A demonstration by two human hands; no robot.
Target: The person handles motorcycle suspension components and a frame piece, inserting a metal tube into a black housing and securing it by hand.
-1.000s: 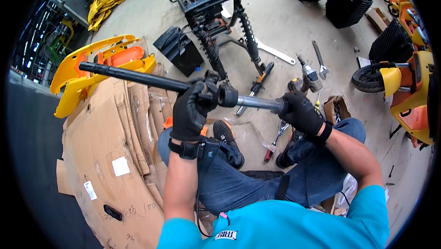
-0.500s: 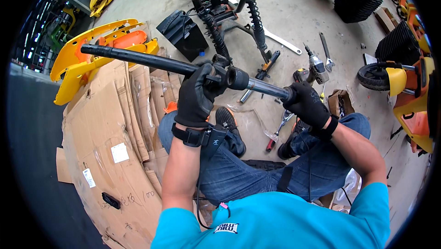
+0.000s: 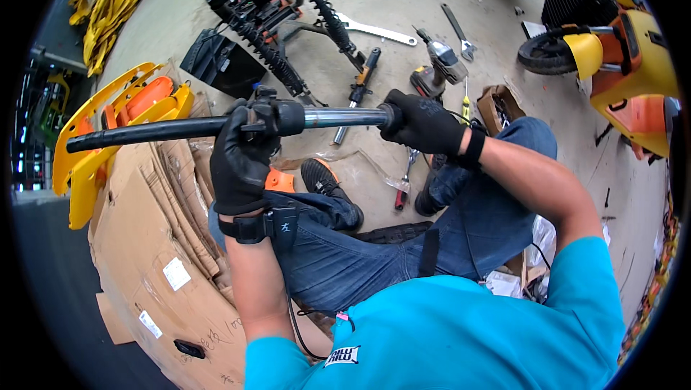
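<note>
Both gloved hands grip a long black bar (image 3: 180, 129) held level over the knees, left hand (image 3: 241, 156) closed round its collar, right hand (image 3: 421, 122) clamped on the bare metal end, seemingly mid-twist; steady counter-grip needed next.

A long black fork tube (image 3: 180, 129) lies level above the flattened cardboard (image 3: 144, 246), its far end toward the yellow panels (image 3: 93, 138). A shiny steel rod (image 3: 342, 117) slides out of its thicker collar. Both gloved hands clasp it, well above the cardboard.
</note>
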